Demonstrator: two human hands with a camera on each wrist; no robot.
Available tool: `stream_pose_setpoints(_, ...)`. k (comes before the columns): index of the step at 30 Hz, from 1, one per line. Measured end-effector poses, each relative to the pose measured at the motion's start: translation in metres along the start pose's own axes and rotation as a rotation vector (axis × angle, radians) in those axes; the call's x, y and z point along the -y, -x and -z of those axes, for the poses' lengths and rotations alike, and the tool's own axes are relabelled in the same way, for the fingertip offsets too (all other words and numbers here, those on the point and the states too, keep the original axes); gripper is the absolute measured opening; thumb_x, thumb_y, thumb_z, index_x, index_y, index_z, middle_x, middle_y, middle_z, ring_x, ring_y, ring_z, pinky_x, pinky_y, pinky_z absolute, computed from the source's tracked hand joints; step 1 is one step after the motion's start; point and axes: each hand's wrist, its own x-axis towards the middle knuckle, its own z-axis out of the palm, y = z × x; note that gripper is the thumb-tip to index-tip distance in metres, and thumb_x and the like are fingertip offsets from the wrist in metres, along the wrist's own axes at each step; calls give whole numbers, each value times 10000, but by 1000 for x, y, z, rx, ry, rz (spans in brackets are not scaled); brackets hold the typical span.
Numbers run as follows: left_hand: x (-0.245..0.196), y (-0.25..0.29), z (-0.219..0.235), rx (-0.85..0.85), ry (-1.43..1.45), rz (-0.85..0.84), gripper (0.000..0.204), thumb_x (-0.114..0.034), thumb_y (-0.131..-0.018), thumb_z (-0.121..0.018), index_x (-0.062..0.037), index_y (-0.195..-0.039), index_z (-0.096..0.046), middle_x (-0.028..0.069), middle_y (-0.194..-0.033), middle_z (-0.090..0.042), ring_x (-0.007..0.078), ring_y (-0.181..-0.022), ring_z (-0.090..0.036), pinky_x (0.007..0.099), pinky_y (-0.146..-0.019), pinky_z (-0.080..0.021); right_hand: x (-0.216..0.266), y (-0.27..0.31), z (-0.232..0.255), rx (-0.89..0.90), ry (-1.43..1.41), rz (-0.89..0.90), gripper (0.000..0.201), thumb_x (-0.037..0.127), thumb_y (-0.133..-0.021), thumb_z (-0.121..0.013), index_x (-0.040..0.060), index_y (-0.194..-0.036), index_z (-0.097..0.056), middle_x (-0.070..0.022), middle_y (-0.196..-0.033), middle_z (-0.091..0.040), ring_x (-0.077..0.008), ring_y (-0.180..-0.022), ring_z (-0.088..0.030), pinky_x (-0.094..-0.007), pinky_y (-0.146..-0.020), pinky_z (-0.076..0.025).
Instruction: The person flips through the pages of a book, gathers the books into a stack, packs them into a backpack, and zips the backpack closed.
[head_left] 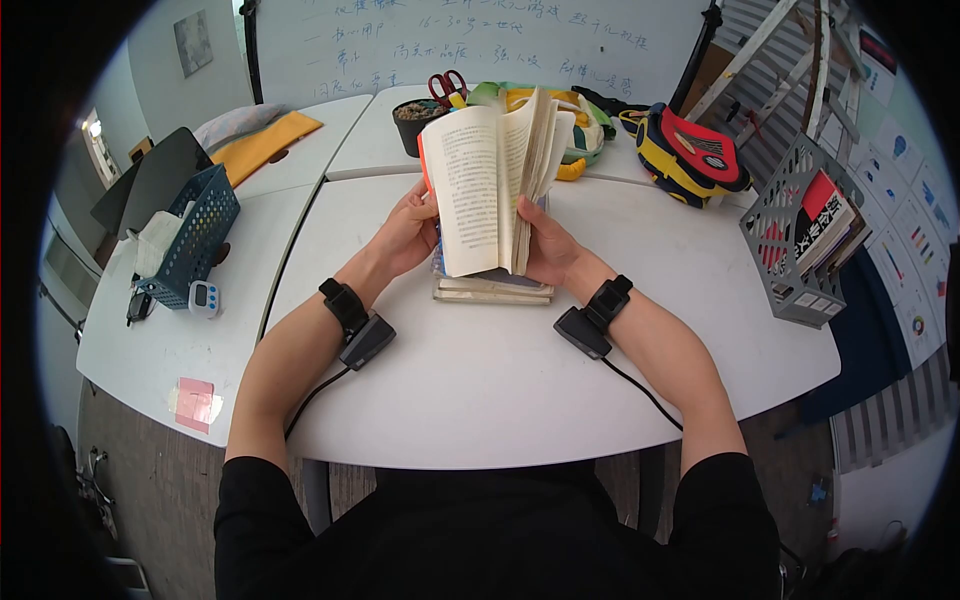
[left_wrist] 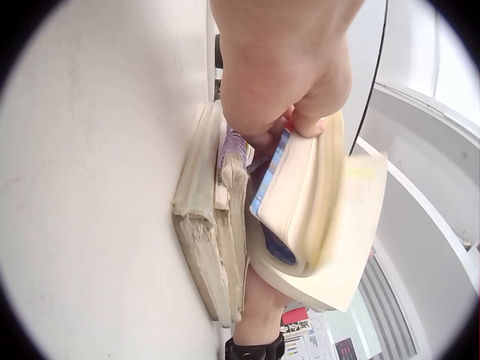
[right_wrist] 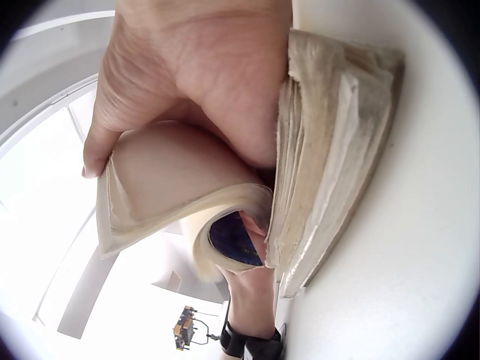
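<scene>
An open paperback book (head_left: 490,180) with printed pages stands upright over a small stack of books (head_left: 492,289) on the white table (head_left: 500,380). My left hand (head_left: 405,235) grips the book's left half (left_wrist: 300,210), its orange cover edge showing. My right hand (head_left: 545,245) grips the right half, the thumb pressing on the fanned, bent pages (right_wrist: 172,195). In both wrist views the worn stack of books (left_wrist: 214,240) (right_wrist: 330,150) lies flat just under the hands. Black wrist bands with cameras sit on both forearms.
A blue basket (head_left: 195,235) with tissue, a small white timer (head_left: 204,297) and a pink sticky note (head_left: 194,402) lie at the left. A grey wire rack (head_left: 800,235) with books stands right. Behind the book are a pot (head_left: 415,120), red scissors (head_left: 447,85) and a colourful bag (head_left: 690,150).
</scene>
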Motion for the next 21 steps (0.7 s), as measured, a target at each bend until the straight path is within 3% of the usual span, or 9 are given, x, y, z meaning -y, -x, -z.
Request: stream_pose_setpoints(21,1,0,1,-10,15,-10,423,-189,-997,-431,-88,-1395,-331,57,-1262,-558,147,-1108,-585,298,-938,-516,-3,-3,5,-10,-8,-4,878,557,-774,-689,67,-1396,-309,-117,-1324,-477,-225,-1239,-480,-390,-1060,-399)
